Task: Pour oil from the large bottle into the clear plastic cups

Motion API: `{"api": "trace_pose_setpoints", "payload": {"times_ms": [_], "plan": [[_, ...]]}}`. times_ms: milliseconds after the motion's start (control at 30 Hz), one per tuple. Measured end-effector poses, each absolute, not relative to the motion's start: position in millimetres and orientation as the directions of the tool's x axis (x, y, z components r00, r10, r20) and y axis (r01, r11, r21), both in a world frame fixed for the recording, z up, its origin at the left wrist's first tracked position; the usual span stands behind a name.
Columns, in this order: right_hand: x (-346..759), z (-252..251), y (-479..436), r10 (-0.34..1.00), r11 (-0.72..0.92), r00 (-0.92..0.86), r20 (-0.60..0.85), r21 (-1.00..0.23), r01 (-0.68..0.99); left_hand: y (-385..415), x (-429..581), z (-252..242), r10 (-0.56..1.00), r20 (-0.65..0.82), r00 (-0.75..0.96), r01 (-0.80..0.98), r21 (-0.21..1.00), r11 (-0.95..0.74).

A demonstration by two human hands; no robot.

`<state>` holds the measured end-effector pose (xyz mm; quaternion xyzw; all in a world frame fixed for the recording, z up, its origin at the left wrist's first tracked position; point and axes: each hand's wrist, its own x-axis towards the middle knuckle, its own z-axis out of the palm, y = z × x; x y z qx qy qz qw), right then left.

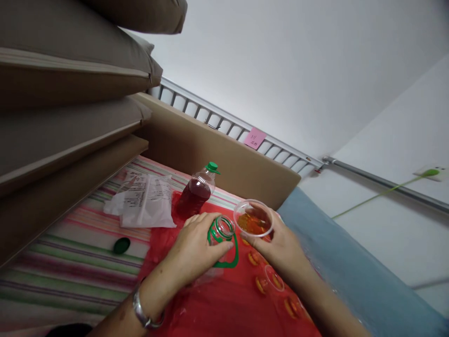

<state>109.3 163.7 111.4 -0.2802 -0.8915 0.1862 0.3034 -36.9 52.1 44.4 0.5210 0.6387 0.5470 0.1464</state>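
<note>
My left hand is wrapped round the neck of an uncapped clear plastic bottle with a green handle ring. In my right hand is a clear plastic cup of amber liquid, tilted a little, its rim close beside the bottle's mouth. I cannot tell whether the two touch. Behind my left hand stands a capped bottle of dark red liquid with a green lid. A loose dark green cap lies to the left on the striped cloth. The lower part of the held bottle is mostly hidden.
Red plastic sheeting covers part of the striped cloth. A white printed plastic bag lies at left. Another clear cup is below my right hand. Stacked cushions rise at left; a brown board fronts the radiator.
</note>
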Motion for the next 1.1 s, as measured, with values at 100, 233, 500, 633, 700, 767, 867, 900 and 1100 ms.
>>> {"api": "trace_pose_setpoints", "payload": {"times_ms": [100,233,500,633,700,767,867,900,1100], "plan": [[109.1,112.2,165.3,0.575,0.807,-0.676,0.461,-0.453,0.378,50.9,-36.1,45.0,0.828,0.378,-0.414,0.504,0.853,-0.138],[109.6,113.6,167.6,0.532,0.844,-0.698,0.479,-0.364,0.394,51.2,-35.7,44.3,0.821,0.39,-0.416,0.507,0.85,-0.147],[111.5,117.6,171.5,0.498,0.867,-0.722,0.48,-0.259,0.426,52.8,-35.8,43.8,0.821,0.39,-0.418,0.511,0.848,-0.143],[110.7,120.2,172.1,0.484,0.875,-0.733,0.478,-0.252,0.414,52.7,-35.1,42.8,0.814,0.405,-0.417,0.517,0.842,-0.154],[109.7,121.9,171.4,0.476,0.88,-0.74,0.476,-0.247,0.407,53.0,-35.3,41.9,0.813,0.405,-0.419,0.518,0.842,-0.152],[109.1,123.6,170.6,0.467,0.884,-0.744,0.478,-0.232,0.406,53.2,-35.5,41.3,0.811,0.407,-0.42,0.518,0.841,-0.153],[109.5,126.0,170.3,0.456,0.889,-0.748,0.483,-0.21,0.406,53.1,-35.9,41.2,0.812,0.409,-0.417,0.519,0.84,-0.156],[109.9,127.0,170.4,0.452,0.891,-0.749,0.484,-0.206,0.405,52.9,-35.9,41.4,0.813,0.408,-0.415,0.52,0.84,-0.156],[110.7,136.5,168.2,0.419,0.904,-0.761,0.496,-0.147,0.401,51.4,-35.8,44.5,0.826,0.387,-0.409,0.51,0.848,-0.145]]}}
